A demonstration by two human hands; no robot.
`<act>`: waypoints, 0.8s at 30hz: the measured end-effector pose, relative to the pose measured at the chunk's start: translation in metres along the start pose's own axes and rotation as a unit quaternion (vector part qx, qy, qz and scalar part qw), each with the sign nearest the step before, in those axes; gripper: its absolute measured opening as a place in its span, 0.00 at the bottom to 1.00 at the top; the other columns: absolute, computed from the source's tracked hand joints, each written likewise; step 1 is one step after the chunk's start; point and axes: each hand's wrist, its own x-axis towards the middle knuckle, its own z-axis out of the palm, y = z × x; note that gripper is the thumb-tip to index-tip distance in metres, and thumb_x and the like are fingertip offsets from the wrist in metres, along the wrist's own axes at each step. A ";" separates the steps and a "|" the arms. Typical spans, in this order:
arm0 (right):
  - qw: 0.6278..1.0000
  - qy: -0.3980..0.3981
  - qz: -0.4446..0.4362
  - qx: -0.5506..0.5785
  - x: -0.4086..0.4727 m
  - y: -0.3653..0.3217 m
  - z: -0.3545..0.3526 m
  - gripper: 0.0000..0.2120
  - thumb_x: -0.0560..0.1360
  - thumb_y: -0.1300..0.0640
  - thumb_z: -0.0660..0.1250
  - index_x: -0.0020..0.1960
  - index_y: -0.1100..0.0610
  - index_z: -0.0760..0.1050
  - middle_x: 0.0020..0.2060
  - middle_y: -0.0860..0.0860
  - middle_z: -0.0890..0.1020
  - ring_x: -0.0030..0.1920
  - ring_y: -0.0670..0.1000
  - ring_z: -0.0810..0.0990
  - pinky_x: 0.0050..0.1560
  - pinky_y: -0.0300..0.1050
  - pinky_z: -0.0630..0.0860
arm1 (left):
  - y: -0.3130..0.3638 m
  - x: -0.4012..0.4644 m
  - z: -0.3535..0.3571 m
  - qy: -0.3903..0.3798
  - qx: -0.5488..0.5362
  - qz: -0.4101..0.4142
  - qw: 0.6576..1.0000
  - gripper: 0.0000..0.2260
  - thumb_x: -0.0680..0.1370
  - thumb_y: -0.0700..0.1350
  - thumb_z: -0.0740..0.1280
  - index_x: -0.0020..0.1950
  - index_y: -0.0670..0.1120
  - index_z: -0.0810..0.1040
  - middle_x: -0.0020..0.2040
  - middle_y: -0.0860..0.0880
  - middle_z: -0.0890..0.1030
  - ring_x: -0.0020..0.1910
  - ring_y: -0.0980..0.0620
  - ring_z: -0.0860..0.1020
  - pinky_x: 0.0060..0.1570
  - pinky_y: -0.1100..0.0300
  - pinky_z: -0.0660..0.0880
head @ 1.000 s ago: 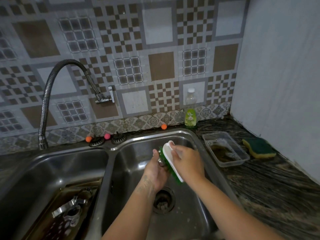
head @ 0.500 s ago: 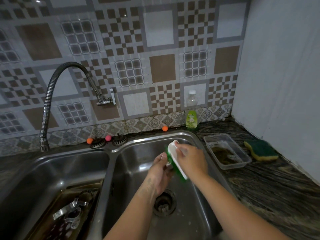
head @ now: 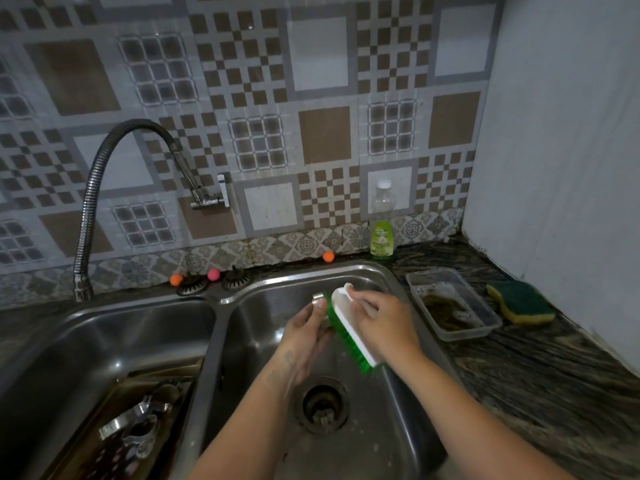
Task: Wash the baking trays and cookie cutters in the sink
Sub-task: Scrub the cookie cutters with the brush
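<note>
Scrubbing under way over the right basin (head: 391, 403) of the double sink: left hand (head: 306, 336) curled around a small metal cookie cutter (head: 317, 298), only a sliver of its rim showing above the fingertips; right hand (head: 379, 322) clamped on the white back of a green-bristled scrub brush (head: 349, 332), bristles pressed against the cutter. Both held above the open drain (head: 323, 405), with no strainer seated in it. Two strainers (head: 213, 282) parked on the ledge behind the sink instead.

Likeliest slip, as a judgement: wet, thin metal squirting out of the left grip under a hard brush stroke and dropping straight toward the drain; probably too large to vanish, but able to jam there or clatter and bend. Also at risk: fingertips against the cutter's thin edge if the brush pushes the piece sideways through the grip. Bristles running past the rim could flick dirty water toward the bench (head: 554, 393) and the clear plastic tub (head: 453, 306), the sponge (head: 519, 303) and the dish-soap bottle (head: 382, 233).

More work waiting in the left basin (head: 104, 341): a brown baking tray (head: 104, 427) with further cutters (head: 138, 424) lying on it, apparently unwashed. Faucet hose (head: 93, 202) hanging over the left basin, no water seen running, so rinsing would call for moving the cutter across; another chance for a drop.
</note>
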 end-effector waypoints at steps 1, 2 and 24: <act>1.000 0.008 -0.003 -0.006 -0.002 -0.001 0.000 0.13 0.77 0.53 0.65 0.60 0.44 0.79 0.56 0.41 0.82 0.54 0.42 0.80 0.46 0.34 0.73 | 0.000 0.002 -0.003 0.008 -0.009 -0.001 1.000 0.17 0.82 0.47 0.59 0.65 0.38 0.74 0.56 0.39 0.82 0.56 0.47 0.81 0.47 0.63 0.80; 1.000 0.020 -0.011 -0.018 -0.003 -0.001 0.001 0.13 0.77 0.53 0.64 0.60 0.43 0.79 0.56 0.41 0.82 0.54 0.43 0.80 0.47 0.36 0.75 | 0.000 0.003 -0.005 0.011 -0.015 0.000 1.000 0.18 0.82 0.49 0.59 0.65 0.38 0.73 0.57 0.39 0.82 0.58 0.47 0.81 0.50 0.62 0.80; 0.965 -0.139 -0.107 -0.197 -0.005 -0.064 0.087 0.15 0.77 0.47 0.62 0.62 0.37 0.75 0.61 0.40 0.79 0.62 0.47 0.76 0.57 0.44 0.75 | 0.033 -0.014 -0.117 0.123 0.626 0.149 0.755 0.20 0.68 0.52 0.75 0.58 0.55 0.77 0.49 0.55 0.83 0.48 0.53 0.81 0.45 0.57 0.78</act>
